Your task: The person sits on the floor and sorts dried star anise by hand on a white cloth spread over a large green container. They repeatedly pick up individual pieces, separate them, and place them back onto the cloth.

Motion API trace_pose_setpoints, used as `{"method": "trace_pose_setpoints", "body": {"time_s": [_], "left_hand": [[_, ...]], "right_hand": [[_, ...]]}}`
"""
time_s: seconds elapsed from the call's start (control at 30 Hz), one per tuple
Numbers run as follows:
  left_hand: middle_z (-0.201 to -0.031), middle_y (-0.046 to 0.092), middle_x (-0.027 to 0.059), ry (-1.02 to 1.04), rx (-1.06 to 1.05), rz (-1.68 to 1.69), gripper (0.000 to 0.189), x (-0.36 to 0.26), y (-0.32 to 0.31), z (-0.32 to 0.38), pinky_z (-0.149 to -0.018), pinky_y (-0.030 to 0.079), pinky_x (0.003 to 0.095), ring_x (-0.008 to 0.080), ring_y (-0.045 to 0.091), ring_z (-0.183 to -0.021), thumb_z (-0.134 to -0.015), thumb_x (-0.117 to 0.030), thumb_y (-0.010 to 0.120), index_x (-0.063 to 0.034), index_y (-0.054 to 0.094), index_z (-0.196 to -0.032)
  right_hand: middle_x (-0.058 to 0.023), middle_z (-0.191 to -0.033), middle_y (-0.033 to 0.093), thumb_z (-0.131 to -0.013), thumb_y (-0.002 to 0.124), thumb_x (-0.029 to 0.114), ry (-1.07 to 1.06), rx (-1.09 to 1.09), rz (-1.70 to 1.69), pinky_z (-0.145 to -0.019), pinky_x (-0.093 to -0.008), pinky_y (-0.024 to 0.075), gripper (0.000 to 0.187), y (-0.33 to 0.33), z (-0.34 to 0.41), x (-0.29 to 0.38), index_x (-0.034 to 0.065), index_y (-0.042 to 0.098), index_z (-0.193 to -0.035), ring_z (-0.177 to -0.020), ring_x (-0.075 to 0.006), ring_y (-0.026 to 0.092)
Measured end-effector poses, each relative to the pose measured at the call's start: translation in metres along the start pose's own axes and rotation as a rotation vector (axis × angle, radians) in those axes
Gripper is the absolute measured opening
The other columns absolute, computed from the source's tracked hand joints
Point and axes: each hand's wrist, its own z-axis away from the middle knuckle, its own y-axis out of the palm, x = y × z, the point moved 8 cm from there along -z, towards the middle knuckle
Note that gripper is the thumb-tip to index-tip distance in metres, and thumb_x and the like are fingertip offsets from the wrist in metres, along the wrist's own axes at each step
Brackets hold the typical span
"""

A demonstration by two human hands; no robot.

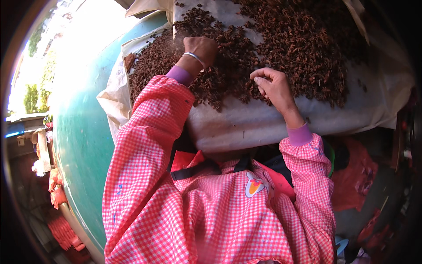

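Dried star anise lies in heaps before me on a pale plastic sheet (pixel 227 132). My left hand (pixel 201 49), a silver bangle (pixel 194 59) at its wrist, is over the smaller, finer-looking left heap (pixel 155 56) and the loose star anise (pixel 227 76) beside it. Its back faces me, and its fingertips are hidden. My right hand (pixel 272 85) is near the front edge of the larger star anise heap (pixel 303 49), its fingers loosely bent. Nothing shows plainly in it, but the inside of its grip is partly hidden.
A green tabletop (pixel 85 148) extends to the left, its far part washed out by sunlight. The sheet's loose edge (pixel 113 102) folds over it. Red plastic bags (pixel 352 175) lie low at the right. Bundled red bags (pixel 64 232) are at the lower left.
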Motion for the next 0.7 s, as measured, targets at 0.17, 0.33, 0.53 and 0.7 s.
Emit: {"method": "trace_pose_setpoints", "body": {"time_s": [0.17, 0.33, 0.53, 0.7], "left_hand": [[-0.079, 0.070, 0.0140, -0.021, -0.045, 0.093, 0.013, 0.005, 0.008, -0.001, -0.062, 0.055, 0.0440, 0.0326, 0.070, -0.076, -0.075, -0.018, 0.061, -0.0129, 0.072, -0.077], [-0.079, 0.071, 0.0093, -0.110, -0.090, 0.132, 0.018, 0.021, -0.006, -0.002, -0.059, 0.054, 0.0373, 0.0272, 0.070, -0.073, -0.084, -0.024, 0.059, -0.0137, 0.074, -0.082], [-0.069, 0.066, 0.0130, 0.271, -0.303, 1.029, 0.022, -0.050, -0.057, 0.063, -0.057, 0.052, 0.0362, 0.0278, 0.066, -0.063, -0.083, -0.028, 0.066, -0.0071, 0.069, -0.076], [-0.075, 0.068, 0.0106, 0.344, 0.234, 1.299, 0.015, -0.098, -0.021, 0.128, -0.059, 0.051, 0.0319, 0.0207, 0.065, -0.063, -0.084, -0.016, 0.065, -0.0048, 0.072, -0.089]], "right_hand": [[0.0031, -0.071, 0.061, -0.089, 0.061, 0.004, -0.027, -0.016, -0.083, -0.052, -0.0202, 0.0412, 0.011, -0.003, -0.004, 0.002, -0.0002, 0.070, -0.094, -0.058, -0.0020, 0.050], [0.0011, -0.075, 0.063, -0.090, 0.063, 0.007, 0.016, -0.018, -0.183, -0.049, -0.0190, 0.0390, 0.011, 0.000, -0.006, -0.004, 0.0008, 0.068, -0.096, -0.057, -0.0023, 0.048], [-0.0018, -0.081, 0.064, -0.094, 0.061, 0.021, 0.215, 0.115, -0.560, -0.044, -0.0175, 0.0335, 0.019, 0.030, -0.006, -0.018, 0.0031, 0.064, -0.099, -0.054, -0.0021, 0.045], [-0.0002, -0.083, 0.065, -0.096, 0.060, 0.023, 0.078, 0.174, -0.342, -0.044, -0.0170, 0.0326, 0.018, 0.028, -0.003, -0.014, 0.0067, 0.062, -0.103, -0.054, -0.0018, 0.044]]}}
